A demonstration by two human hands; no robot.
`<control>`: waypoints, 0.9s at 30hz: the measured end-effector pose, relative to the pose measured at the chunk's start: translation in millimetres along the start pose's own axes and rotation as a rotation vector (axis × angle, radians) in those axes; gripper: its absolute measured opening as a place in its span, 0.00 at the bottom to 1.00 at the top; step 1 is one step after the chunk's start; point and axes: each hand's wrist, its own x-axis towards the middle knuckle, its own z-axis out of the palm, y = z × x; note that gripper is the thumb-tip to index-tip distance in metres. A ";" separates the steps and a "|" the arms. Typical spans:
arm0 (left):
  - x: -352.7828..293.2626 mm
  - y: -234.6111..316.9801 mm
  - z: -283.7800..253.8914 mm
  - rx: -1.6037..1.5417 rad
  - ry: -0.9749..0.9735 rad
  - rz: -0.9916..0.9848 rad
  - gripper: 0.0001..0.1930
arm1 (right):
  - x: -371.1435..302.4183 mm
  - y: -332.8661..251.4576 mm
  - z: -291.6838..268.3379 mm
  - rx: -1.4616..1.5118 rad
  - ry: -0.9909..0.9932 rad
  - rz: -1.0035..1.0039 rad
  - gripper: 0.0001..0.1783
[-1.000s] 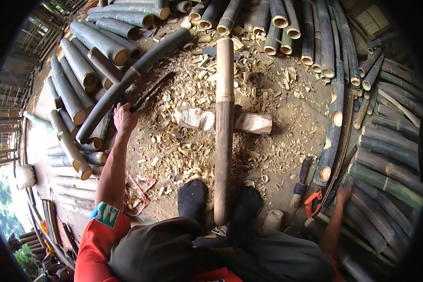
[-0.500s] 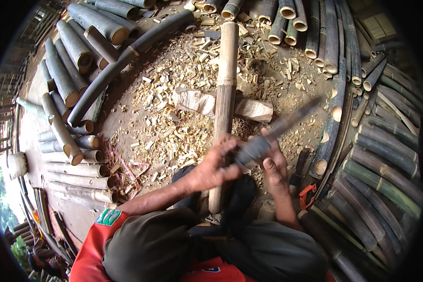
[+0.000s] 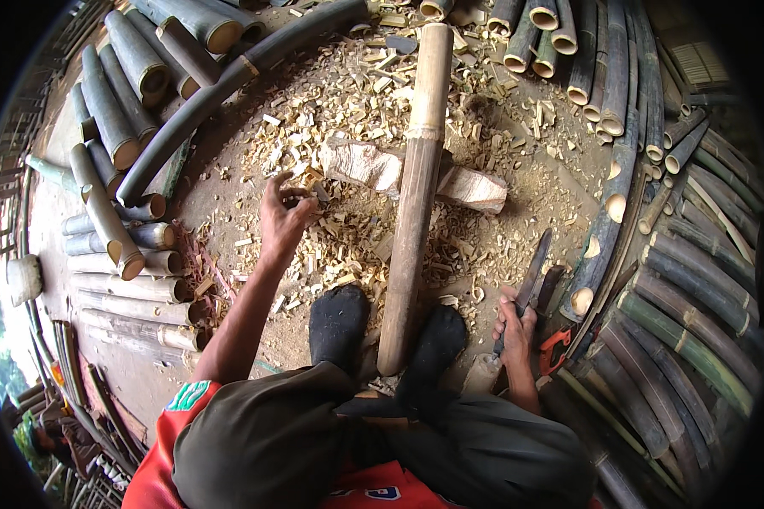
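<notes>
My right hand is closed around the handle of a knife, whose long dark blade points up and away from me. My left hand is off to the left above the wood chips, fingers loosely curled with a gap to the thumb and nothing visible in them. Between the hands, a bamboo pole lies across a pale, rough-cut wooden block. Its near end sits between my dark-covered feet, and neither hand touches it.
A long dark bamboo pole slants across other bamboo pieces at the left. More cut bamboo is stacked along the right. An orange-handled tool lies beside my right hand, near another dark blade-like piece.
Both hands were together over the bamboo pole, at the knife. The left has let go and swung out to the far left; the right has moved right and nearer with the knife.
</notes>
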 end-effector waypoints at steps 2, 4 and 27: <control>11.6 7.5 7.3 0.255 0.061 0.235 0.41 | -3.9 -6.8 7.1 -0.107 -0.023 -0.088 0.19; 27.9 15.8 13.4 0.584 0.035 0.461 0.51 | -4.7 -4.6 9.7 -0.200 -0.049 -0.168 0.18; -31.7 25.7 39.4 -0.452 -0.297 -0.168 0.14 | 47.8 61.0 -2.9 0.100 -0.121 -0.002 0.23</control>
